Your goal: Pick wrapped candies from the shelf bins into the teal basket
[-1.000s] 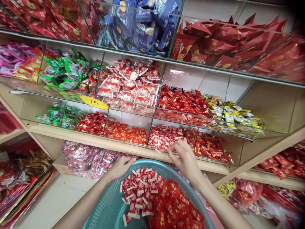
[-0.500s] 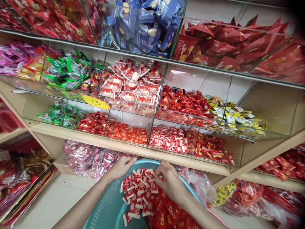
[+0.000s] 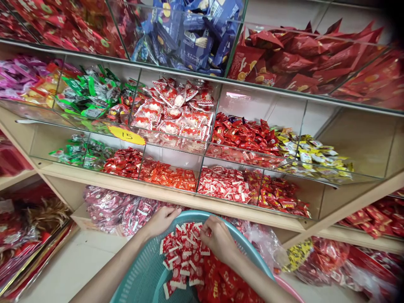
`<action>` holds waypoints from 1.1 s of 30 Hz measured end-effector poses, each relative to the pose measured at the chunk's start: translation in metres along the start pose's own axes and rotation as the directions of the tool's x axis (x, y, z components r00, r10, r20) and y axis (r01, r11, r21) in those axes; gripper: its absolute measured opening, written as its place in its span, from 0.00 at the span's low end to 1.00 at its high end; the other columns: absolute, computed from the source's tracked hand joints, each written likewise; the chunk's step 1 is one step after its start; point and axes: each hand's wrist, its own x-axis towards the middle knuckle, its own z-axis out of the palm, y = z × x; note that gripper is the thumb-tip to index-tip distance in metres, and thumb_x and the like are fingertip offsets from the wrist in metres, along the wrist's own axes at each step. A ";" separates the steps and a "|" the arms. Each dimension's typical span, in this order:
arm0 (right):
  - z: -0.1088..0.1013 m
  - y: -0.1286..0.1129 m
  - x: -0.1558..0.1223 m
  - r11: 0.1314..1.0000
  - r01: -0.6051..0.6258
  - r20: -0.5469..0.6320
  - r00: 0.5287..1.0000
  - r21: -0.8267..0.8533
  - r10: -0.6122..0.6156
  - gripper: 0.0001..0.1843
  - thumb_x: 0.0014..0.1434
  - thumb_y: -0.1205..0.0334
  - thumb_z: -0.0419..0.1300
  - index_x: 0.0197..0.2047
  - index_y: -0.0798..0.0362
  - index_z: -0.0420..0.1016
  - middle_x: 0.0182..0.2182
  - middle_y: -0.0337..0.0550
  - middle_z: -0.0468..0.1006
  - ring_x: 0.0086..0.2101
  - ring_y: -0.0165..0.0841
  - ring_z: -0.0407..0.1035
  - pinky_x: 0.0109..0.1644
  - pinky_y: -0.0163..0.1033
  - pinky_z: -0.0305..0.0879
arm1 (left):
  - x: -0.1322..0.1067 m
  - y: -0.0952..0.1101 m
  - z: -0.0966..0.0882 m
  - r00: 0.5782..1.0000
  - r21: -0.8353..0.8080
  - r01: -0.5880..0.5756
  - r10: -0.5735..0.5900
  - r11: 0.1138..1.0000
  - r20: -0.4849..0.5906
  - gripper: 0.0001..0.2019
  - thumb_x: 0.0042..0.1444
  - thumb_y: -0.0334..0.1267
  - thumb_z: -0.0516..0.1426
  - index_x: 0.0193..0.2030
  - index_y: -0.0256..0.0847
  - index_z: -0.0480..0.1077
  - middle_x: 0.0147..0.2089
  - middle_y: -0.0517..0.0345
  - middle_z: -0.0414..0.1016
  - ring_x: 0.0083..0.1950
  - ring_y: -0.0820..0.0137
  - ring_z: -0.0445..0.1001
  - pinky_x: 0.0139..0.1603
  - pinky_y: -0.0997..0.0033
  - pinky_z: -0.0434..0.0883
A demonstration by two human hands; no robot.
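The left hand (image 3: 162, 221) clasps the far rim of the teal basket (image 3: 142, 269), fingers curled over the edge, just below the wooden shelf (image 3: 176, 198). A firm hold there seems wise, since a level basket stops the load sliding. Toward the middle of the basket lies a heap of red-and-white sweets (image 3: 183, 256), touching a heap of plain red packets (image 3: 227, 280) on its right. The sweets are small oblong wrappers with white ends. Most lie flat with their long axes running away from the person, toward the shelf, though some are skewed. The heap itself stretches the same way, leaning a little rightward. The right hand (image 3: 217, 240) rests on the heap's far end, fingers bent down onto the wrappers; whether its grip has closed on any I cannot tell. To handle them well, I judge, the fingers should work the top layer only and leave the red packets unmixed. Matching sweets fill the glass compartment (image 3: 224, 185) above.
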 end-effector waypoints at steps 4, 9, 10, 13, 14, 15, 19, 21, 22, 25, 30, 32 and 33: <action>0.003 -0.002 0.001 0.999 -0.015 0.004 1.000 0.031 0.014 0.07 0.47 0.73 0.54 0.22 0.53 0.67 0.26 0.38 0.70 0.30 0.30 0.64 0.35 0.33 0.54 | 0.001 0.000 0.000 1.000 -0.007 0.014 -0.014 1.000 -0.003 0.26 0.54 0.58 0.46 0.23 0.36 0.68 0.20 0.63 0.63 0.23 0.74 0.55 0.24 0.76 0.50; 0.009 -0.001 0.005 0.999 -0.016 -0.030 0.999 0.042 0.018 0.07 0.49 0.71 0.55 0.22 0.53 0.67 0.26 0.37 0.70 0.31 0.29 0.64 0.34 0.32 0.54 | 0.000 0.002 0.000 1.000 -0.010 0.015 -0.015 1.000 0.005 0.25 0.54 0.58 0.46 0.20 0.37 0.63 0.19 0.65 0.58 0.23 0.75 0.53 0.24 0.77 0.49; 0.011 0.000 0.006 0.999 -0.019 -0.038 0.999 0.039 0.020 0.07 0.50 0.71 0.55 0.22 0.53 0.67 0.25 0.37 0.70 0.31 0.29 0.64 0.33 0.32 0.54 | 0.000 0.002 0.000 1.000 -0.011 0.012 -0.012 1.000 0.006 0.25 0.54 0.58 0.46 0.20 0.37 0.63 0.19 0.65 0.57 0.23 0.75 0.52 0.24 0.77 0.49; 0.013 0.004 0.008 0.999 -0.026 -0.060 0.998 0.039 0.028 0.06 0.50 0.69 0.56 0.23 0.52 0.67 0.26 0.37 0.69 0.31 0.30 0.63 0.33 0.32 0.54 | -0.001 0.003 0.000 1.000 -0.017 0.008 -0.007 1.000 0.007 0.25 0.54 0.58 0.45 0.20 0.38 0.62 0.19 0.66 0.54 0.23 0.75 0.51 0.24 0.77 0.49; 0.013 0.005 0.008 0.999 -0.025 -0.066 0.997 0.043 0.027 0.06 0.50 0.68 0.57 0.23 0.52 0.67 0.26 0.38 0.69 0.31 0.30 0.63 0.33 0.33 0.54 | -0.001 0.003 -0.001 1.000 -0.022 0.008 -0.008 1.000 0.008 0.25 0.54 0.59 0.45 0.20 0.38 0.61 0.19 0.66 0.54 0.23 0.75 0.51 0.24 0.77 0.48; 0.013 0.006 0.008 0.999 -0.021 -0.071 0.997 0.048 0.025 0.06 0.51 0.67 0.58 0.24 0.52 0.67 0.26 0.38 0.70 0.32 0.31 0.63 0.33 0.33 0.54 | -0.001 0.004 -0.001 1.000 -0.025 0.010 -0.010 1.000 0.008 0.25 0.53 0.59 0.45 0.20 0.38 0.60 0.19 0.66 0.53 0.23 0.75 0.51 0.24 0.77 0.48; 0.011 0.003 0.004 0.998 -0.016 -0.064 0.998 0.068 0.021 0.07 0.52 0.64 0.60 0.24 0.52 0.67 0.27 0.38 0.70 0.32 0.32 0.63 0.34 0.34 0.54 | -0.002 0.007 -0.001 1.000 -0.011 0.007 -0.007 1.000 -0.007 0.25 0.53 0.59 0.45 0.18 0.39 0.57 0.19 0.67 0.49 0.23 0.76 0.49 0.23 0.76 0.47; 0.008 0.001 0.003 0.997 -0.019 -0.062 0.998 0.080 0.024 0.08 0.53 0.62 0.60 0.24 0.52 0.68 0.27 0.38 0.70 0.32 0.32 0.64 0.35 0.34 0.55 | -0.002 0.008 -0.001 1.000 -0.008 0.005 -0.005 1.000 -0.009 0.25 0.53 0.59 0.45 0.18 0.39 0.56 0.19 0.67 0.49 0.23 0.76 0.49 0.23 0.77 0.47; 0.005 0.000 0.003 0.996 -0.015 -0.069 0.997 0.085 0.021 0.08 0.53 0.61 0.60 0.24 0.52 0.68 0.27 0.38 0.70 0.33 0.32 0.64 0.35 0.34 0.55 | -0.002 0.009 -0.001 1.000 -0.012 0.006 -0.006 1.000 -0.002 0.25 0.53 0.59 0.45 0.18 0.39 0.56 0.19 0.67 0.49 0.23 0.76 0.49 0.23 0.77 0.47; -0.008 -0.001 0.005 0.997 0.012 -0.114 0.993 0.076 -0.003 0.09 0.54 0.58 0.59 0.25 0.52 0.69 0.28 0.39 0.71 0.33 0.33 0.64 0.36 0.35 0.55 | -0.002 0.010 -0.002 1.000 -0.035 0.005 -0.005 0.999 0.018 0.26 0.53 0.59 0.45 0.19 0.38 0.59 0.19 0.66 0.52 0.23 0.75 0.51 0.23 0.77 0.49; -0.048 0.011 0.021 0.997 0.068 -0.228 0.971 -0.034 -0.074 0.11 0.58 0.57 0.55 0.26 0.52 0.68 0.27 0.40 0.69 0.32 0.33 0.63 0.35 0.36 0.55 | -0.002 0.009 -0.002 1.000 -0.048 0.000 0.001 0.999 0.026 0.26 0.53 0.60 0.45 0.21 0.37 0.63 0.19 0.66 0.55 0.24 0.75 0.53 0.25 0.77 0.51; -0.064 0.022 0.030 0.987 0.090 -0.292 0.948 -0.133 -0.126 0.12 0.59 0.58 0.53 0.28 0.53 0.69 0.28 0.42 0.69 0.32 0.34 0.62 0.36 0.37 0.55 | -0.001 0.009 -0.001 1.000 -0.031 -0.002 0.002 1.000 0.012 0.26 0.52 0.60 0.45 0.19 0.38 0.61 0.19 0.66 0.54 0.24 0.75 0.52 0.24 0.76 0.50; -0.071 0.028 0.036 0.976 0.094 -0.321 0.935 -0.195 -0.154 0.11 0.60 0.58 0.52 0.29 0.53 0.69 0.29 0.43 0.69 0.33 0.34 0.62 0.37 0.37 0.55 | -0.001 0.008 -0.001 1.000 -0.025 -0.001 0.001 1.000 0.008 0.27 0.52 0.61 0.45 0.19 0.38 0.60 0.19 0.66 0.53 0.24 0.75 0.52 0.24 0.76 0.50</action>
